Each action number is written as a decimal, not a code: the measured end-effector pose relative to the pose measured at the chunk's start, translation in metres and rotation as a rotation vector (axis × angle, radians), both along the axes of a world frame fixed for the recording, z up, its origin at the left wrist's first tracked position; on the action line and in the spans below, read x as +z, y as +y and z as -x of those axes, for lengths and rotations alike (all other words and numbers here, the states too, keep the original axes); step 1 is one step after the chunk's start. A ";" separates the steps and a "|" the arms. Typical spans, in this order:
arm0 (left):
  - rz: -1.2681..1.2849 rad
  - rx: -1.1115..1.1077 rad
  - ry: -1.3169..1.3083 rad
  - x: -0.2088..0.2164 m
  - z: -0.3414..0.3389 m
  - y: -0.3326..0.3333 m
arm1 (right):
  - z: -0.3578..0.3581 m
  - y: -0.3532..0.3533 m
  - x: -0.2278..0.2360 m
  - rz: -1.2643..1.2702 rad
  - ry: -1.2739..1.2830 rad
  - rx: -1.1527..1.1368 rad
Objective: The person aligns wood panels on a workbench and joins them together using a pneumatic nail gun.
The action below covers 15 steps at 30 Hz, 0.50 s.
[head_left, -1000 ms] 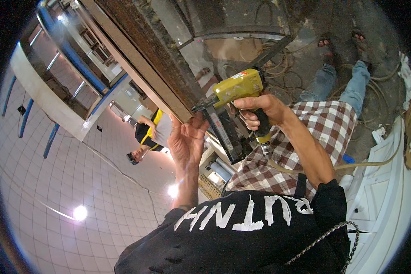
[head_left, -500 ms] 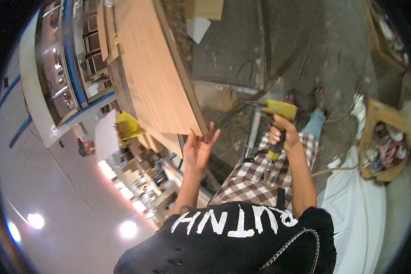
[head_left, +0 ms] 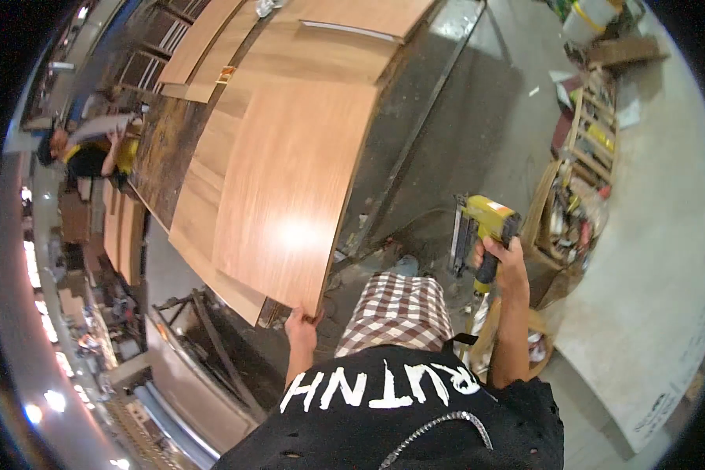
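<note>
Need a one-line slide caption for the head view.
Left hand grips the corner of a brown wood-veneer panel; right hand holds a yellow nail gun.

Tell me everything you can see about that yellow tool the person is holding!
The yellow tool looks like a nail gun: a yellow plastic-looking body on top, a dark handle below, and a long grey metal strip hanging down its front side. The right hand wraps around the handle and holds it up in the air, beside the checked shorts and above the grey floor. Nothing else touches it. It is clear of the big wooden panel.
</note>
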<state>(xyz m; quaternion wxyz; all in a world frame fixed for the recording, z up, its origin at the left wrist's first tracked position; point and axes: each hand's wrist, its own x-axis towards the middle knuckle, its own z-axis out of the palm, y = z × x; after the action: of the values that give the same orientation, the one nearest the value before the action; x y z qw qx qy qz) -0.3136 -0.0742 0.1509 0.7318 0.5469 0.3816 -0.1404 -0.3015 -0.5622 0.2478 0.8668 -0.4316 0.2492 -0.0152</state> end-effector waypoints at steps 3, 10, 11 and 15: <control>-0.171 0.111 0.050 0.025 0.019 -0.005 | -0.055 -0.021 0.016 0.228 -0.070 0.140; -0.353 0.435 0.184 0.056 0.014 0.004 | -0.297 -0.028 0.017 0.982 -0.175 0.533; -0.358 0.511 0.143 0.065 0.013 -0.005 | -0.339 -0.023 -0.008 1.242 -0.259 0.514; -0.072 0.937 0.073 0.024 0.027 -0.037 | -0.457 0.013 -0.033 1.456 -0.174 0.695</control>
<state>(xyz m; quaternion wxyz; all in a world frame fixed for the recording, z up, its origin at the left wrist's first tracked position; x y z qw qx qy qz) -0.3407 -0.1107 0.1753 0.6828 0.3355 0.6176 0.1992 0.1558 -0.5487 0.2149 0.3399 -0.9375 -0.0400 0.0630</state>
